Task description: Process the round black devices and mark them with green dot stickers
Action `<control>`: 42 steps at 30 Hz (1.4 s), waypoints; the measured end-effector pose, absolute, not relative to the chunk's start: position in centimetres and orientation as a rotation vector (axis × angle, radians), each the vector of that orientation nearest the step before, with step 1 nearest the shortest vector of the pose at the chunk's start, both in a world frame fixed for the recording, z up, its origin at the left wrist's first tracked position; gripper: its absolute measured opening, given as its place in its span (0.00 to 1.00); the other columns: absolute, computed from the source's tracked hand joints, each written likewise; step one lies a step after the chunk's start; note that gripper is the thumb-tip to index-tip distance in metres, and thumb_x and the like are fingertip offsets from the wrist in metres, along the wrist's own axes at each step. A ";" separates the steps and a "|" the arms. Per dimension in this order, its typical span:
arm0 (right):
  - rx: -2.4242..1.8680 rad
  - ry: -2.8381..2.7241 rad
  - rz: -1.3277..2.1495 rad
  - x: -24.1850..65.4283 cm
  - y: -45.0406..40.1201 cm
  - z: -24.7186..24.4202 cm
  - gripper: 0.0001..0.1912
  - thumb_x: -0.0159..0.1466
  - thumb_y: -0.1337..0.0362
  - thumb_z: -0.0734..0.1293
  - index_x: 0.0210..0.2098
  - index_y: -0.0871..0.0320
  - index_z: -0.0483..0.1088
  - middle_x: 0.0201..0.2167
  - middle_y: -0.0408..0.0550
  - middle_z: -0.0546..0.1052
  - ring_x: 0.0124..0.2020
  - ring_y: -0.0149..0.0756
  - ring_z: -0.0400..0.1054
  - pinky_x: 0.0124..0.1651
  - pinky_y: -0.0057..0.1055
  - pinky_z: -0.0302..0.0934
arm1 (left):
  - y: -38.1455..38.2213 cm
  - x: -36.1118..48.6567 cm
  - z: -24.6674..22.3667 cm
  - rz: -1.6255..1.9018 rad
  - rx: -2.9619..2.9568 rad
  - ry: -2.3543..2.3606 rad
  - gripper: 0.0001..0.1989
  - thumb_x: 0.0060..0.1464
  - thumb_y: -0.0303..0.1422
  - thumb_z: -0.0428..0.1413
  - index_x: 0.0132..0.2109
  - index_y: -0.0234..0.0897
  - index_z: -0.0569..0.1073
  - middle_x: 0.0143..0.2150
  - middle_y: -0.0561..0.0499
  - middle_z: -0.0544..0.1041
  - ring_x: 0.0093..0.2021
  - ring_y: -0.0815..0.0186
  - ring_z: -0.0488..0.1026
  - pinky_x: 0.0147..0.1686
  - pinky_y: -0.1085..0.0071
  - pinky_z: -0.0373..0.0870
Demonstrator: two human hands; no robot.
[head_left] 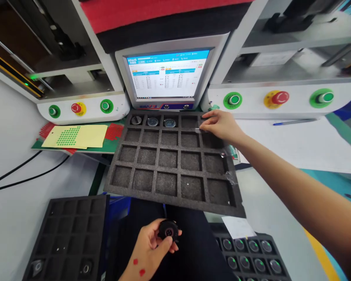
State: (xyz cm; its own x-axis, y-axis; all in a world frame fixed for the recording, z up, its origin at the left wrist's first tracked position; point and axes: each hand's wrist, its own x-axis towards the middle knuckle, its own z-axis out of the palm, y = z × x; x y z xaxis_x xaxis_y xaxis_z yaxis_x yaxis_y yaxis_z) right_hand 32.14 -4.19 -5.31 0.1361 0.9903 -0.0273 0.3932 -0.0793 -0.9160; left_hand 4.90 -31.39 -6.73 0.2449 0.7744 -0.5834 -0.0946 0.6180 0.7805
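Observation:
My left hand (152, 246) is closed around a black round watch body (169, 230), low in front of my lap. Its back faces up, showing a ring and small contacts. My right hand (219, 125) reaches over the upper right of a black foam tray (152, 189), thumb and fingers pinched. A thin clear film (195, 129) with a bright edge shows at the fingertips. The tray's upper row holds a few round watch faces (152, 121) at the left. My hand partly hides the right-hand compartments.
Behind the tray stands a monitor (166, 78), between machine panels with green buttons (234, 100) and red emergency stops (280, 97). Another foam tray (70, 234) lies lower left; one with several watch faces (254, 246) lies lower right. A pen (294, 122) rests on paper at the right.

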 end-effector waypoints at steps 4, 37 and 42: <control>-1.628 -1.470 0.862 31.9 -3.4 -5.9 0.13 0.45 0.78 0.71 0.30 0.61 0.71 0.19 0.40 0.74 0.22 0.32 0.68 0.39 0.37 0.66 | -31.1 4.4 -7.0 0.648 0.730 1.174 0.24 0.52 0.48 0.63 0.47 0.31 0.77 0.45 0.36 0.81 0.32 0.64 0.78 0.35 0.68 0.75; -1.794 -1.159 1.166 34.3 -26.8 -4.4 0.35 0.41 0.40 0.77 0.36 0.60 0.71 0.23 0.47 0.75 0.18 0.27 0.52 0.23 0.29 0.51 | -28.0 8.0 -6.7 0.701 0.633 0.866 0.24 0.46 0.45 0.68 0.44 0.31 0.81 0.48 0.35 0.80 0.28 0.68 0.78 0.30 0.73 0.74; -1.827 -1.166 0.993 34.5 -26.6 -5.3 0.31 0.40 0.45 0.79 0.36 0.57 0.73 0.25 0.43 0.72 0.19 0.26 0.52 0.23 0.29 0.51 | -27.2 8.9 -7.5 0.770 0.628 0.904 0.24 0.43 0.46 0.69 0.38 0.29 0.80 0.49 0.34 0.80 0.26 0.68 0.77 0.28 0.74 0.73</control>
